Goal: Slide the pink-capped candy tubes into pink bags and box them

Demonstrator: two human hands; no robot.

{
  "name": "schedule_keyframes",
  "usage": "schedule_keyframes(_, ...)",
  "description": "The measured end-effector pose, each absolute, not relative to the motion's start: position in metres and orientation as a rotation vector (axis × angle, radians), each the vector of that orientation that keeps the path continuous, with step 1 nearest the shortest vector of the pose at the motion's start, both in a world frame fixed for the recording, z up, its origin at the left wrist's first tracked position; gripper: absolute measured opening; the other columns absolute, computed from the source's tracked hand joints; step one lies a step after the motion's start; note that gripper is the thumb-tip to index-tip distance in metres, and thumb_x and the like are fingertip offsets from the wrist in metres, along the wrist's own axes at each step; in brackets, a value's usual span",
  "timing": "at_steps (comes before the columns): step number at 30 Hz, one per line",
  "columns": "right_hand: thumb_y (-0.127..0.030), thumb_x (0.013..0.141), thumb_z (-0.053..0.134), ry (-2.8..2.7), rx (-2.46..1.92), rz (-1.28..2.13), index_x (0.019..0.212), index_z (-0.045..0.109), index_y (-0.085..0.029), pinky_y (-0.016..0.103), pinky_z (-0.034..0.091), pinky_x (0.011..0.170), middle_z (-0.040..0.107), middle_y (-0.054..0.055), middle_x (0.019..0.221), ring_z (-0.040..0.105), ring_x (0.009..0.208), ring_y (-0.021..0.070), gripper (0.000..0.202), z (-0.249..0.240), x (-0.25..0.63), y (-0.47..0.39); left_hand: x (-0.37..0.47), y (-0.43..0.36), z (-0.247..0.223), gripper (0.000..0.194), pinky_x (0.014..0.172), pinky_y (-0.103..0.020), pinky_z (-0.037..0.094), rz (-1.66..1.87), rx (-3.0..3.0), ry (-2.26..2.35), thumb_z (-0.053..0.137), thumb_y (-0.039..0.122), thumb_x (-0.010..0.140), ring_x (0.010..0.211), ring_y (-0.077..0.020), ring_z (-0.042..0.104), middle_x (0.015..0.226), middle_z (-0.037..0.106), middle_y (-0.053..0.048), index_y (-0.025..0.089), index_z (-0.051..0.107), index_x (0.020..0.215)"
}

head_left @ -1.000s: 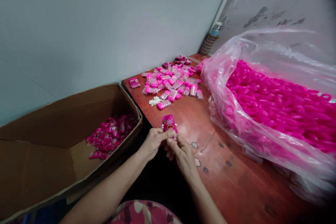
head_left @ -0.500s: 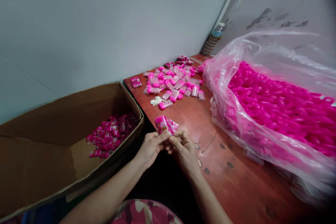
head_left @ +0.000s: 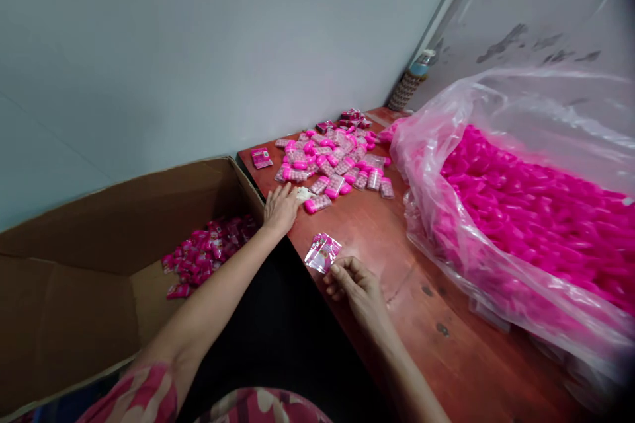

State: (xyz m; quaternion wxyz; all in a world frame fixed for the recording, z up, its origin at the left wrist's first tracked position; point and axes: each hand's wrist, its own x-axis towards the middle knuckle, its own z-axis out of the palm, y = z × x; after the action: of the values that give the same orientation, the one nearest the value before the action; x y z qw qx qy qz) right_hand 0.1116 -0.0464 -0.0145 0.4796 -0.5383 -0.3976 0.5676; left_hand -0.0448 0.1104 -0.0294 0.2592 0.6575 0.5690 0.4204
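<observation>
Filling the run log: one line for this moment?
left hand: reaching at capsule pile | right hand: pinching sachet | box: holds packets

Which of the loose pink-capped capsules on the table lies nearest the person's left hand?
The capsule at the near edge of the pile, just right of the left hand beside a white scrap. The other capsules lie farther back on the table.

Left hand [head_left: 280,208] lets go, shoots out to the pile [head_left: 331,162]; right hand [head_left: 353,281] alone keeps the packet [head_left: 323,252].
</observation>
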Motion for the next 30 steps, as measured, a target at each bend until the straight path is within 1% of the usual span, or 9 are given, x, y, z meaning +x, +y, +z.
schedule_keyframes(2,-0.038,0.078,0.056,-0.973,-1.326,1.377,0.073,0.053,-0.018,0.021,0.038,0.047,0.059,0.0,0.064,0.052,0.051,0.0103,0.02,-0.014,0.113,-0.048,-0.039,0.124,-0.034,0.018,0.104,-0.042,0.01,1.018,1.85,1.653,0.06,0.02,0.073,0.12,-0.025,0.035,0.119,0.055,-0.007,0.024,0.066,0.089)
schedule_keyframes(5,-0.039,0.076,0.056,-0.977,-1.334,1.369,0.072,0.054,-0.017,0.021,0.038,0.047,0.06,0.001,0.064,0.052,0.051,0.0109,0.022,-0.013,0.119,-0.049,-0.037,0.125,-0.03,0.014,0.103,-0.041,0.015,0.976,1.852,1.672,0.06,0.019,0.072,0.119,-0.0256,0.036,0.116,0.057,-0.008,0.022,0.067,0.085)
schedule_keyframes(10,-0.039,0.077,0.056,-0.974,-1.344,1.327,0.073,0.054,-0.017,0.021,0.04,0.049,0.06,0.001,0.066,0.053,0.052,0.0106,0.023,-0.011,0.133,-0.048,-0.036,0.073,-0.015,0.037,0.103,-0.035,0.021,1.188,1.882,1.298,0.064,0.022,0.07,0.118,-0.0217,0.041,0.121,0.053,-0.006,0.025,0.06,0.106)
schedule_keyframes(14,-0.04,0.077,0.056,-1.002,-1.35,1.296,0.073,0.054,-0.017,0.021,0.04,0.049,0.06,0.001,0.065,0.053,0.052,0.0106,0.023,-0.01,0.141,-0.047,-0.03,0.025,-0.025,0.04,0.102,-0.045,0.024,0.933,2.217,1.116,0.059,0.031,0.074,0.12,-0.0241,0.038,0.123,0.052,-0.008,0.02,0.056,0.112)
schedule_keyframes(17,-0.039,0.077,0.055,-1.038,-1.337,1.296,0.073,0.054,-0.017,0.021,0.04,0.049,0.06,0.001,0.065,0.053,0.052,0.0104,0.022,-0.008,0.142,-0.046,-0.026,0.015,-0.041,0.031,0.101,-0.047,0.026,0.836,2.42,1.208,0.053,0.03,0.079,0.12,-0.0248,0.038,0.121,0.053,-0.009,0.018,0.059,0.108)
schedule_keyframes(22,-0.041,0.074,0.058,-1.031,-1.362,1.255,0.071,0.054,-0.017,0.022,0.041,0.049,0.059,0.0,0.062,0.053,0.052,0.0111,0.024,-0.01,0.136,-0.043,-0.021,0.019,-0.052,0.023,0.101,-0.048,0.028,0.961,2.446,1.289,0.048,0.027,0.083,0.116,-0.0235,0.043,0.111,0.061,-0.006,0.019,0.064,0.098)
schedule_keyframes(24,-0.041,0.073,0.059,-0.999,-1.375,1.202,0.075,0.055,-0.018,0.023,0.043,0.052,0.06,0.0,0.065,0.056,0.057,0.0126,0.024,-0.015,0.132,-0.04,-0.02,0.018,-0.052,0.023,0.101,-0.048,0.028,1.039,2.399,1.269,0.047,0.025,0.083,0.115,-0.0228,0.045,0.109,0.062,-0.006,0.019,0.064,0.098)
schedule_keyframes(27,-0.038,0.069,0.064,-0.895,-1.35,1.141,0.091,0.054,-0.02,0.025,0.045,0.057,0.063,0.002,0.081,0.059,0.069,0.0148,0.03,-0.023,0.125,-0.032,-0.018,0.009,-0.048,0.026,0.1,-0.045,0.031,1.18,2.275,1.216,0.046,0.024,0.084,0.115,-0.0212,0.045,0.115,0.058,-0.007,0.02,0.061,0.104)
schedule_keyframes(30,-0.032,0.066,0.068,-0.787,-1.243,1.198,0.096,0.051,-0.022,0.024,0.045,0.057,0.063,-0.001,0.078,0.058,0.063,0.0126,0.036,-0.025,0.12,-0.023,-0.016,-0.001,-0.037,0.029,0.1,-0.04,0.033,1.231,2.109,1.126,0.048,0.025,0.083,0.116,-0.0205,0.044,0.12,0.055,-0.006,0.021,0.058,0.11)
